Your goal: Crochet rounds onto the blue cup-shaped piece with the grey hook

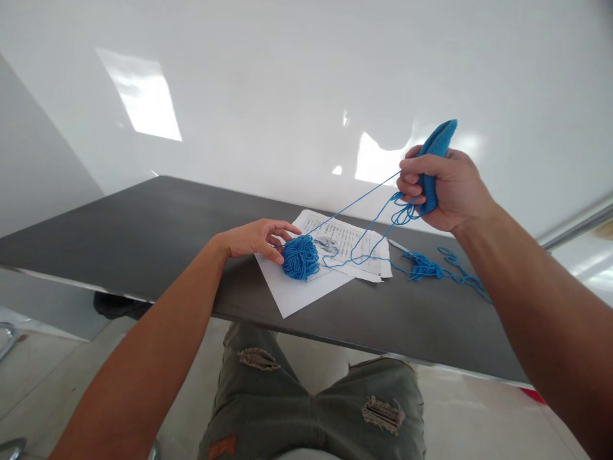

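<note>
My left hand [256, 238] rests on the dark table [143, 236] with its fingers spread around the left side of a blue yarn ball [300, 257], touching it. My right hand [443, 187] is raised above the table, clenched on a blue knitted piece [438, 150] that sticks up from the fist. Blue strands [364, 214] run from that fist down to the ball. A loose tangle of blue yarn [424, 267] lies on the table below my right forearm.
Printed paper sheets [349, 246] lie under the ball, with a blank white sheet [297, 294] reaching the table's near edge. My knees in torn grey-green trousers [311, 396] are below the table. A glossy white wall stands behind.
</note>
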The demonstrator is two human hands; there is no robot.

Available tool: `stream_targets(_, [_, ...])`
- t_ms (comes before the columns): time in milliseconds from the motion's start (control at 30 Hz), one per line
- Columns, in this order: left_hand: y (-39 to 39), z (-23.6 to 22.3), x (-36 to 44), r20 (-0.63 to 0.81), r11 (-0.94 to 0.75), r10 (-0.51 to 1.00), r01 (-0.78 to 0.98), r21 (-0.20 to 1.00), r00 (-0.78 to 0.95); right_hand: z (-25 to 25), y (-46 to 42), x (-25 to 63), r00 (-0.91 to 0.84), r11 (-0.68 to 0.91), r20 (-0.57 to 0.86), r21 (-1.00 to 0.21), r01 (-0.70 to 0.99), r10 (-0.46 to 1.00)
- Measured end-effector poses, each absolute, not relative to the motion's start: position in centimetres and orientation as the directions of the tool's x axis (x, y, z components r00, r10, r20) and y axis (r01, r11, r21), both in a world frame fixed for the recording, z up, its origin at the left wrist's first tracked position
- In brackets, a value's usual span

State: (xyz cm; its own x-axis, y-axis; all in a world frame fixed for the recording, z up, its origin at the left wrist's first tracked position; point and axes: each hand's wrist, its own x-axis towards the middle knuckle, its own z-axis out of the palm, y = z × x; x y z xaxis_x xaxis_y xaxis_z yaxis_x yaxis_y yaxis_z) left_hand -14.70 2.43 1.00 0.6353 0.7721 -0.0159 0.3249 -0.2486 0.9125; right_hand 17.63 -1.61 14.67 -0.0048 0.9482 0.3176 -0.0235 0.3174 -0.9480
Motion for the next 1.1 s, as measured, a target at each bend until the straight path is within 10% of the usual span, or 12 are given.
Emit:
stream_targets(467, [0.9, 3.3, -15.4, -0.163, -0.146, 0.788, 0.437, 0.887, 0.594, 18.0, -2.8, 20.3, 0.176, 0.399, 0.391, -0.917, -0.011, 0.904])
stream_targets(1100, [-0.6, 7.3, -22.2, 0.176, -0.166, 0.98, -0.109, 0.98, 0.092, 19.3, -4.1, 28.5, 0.498, 0.429, 0.367, -0.903, -0.011, 0.786])
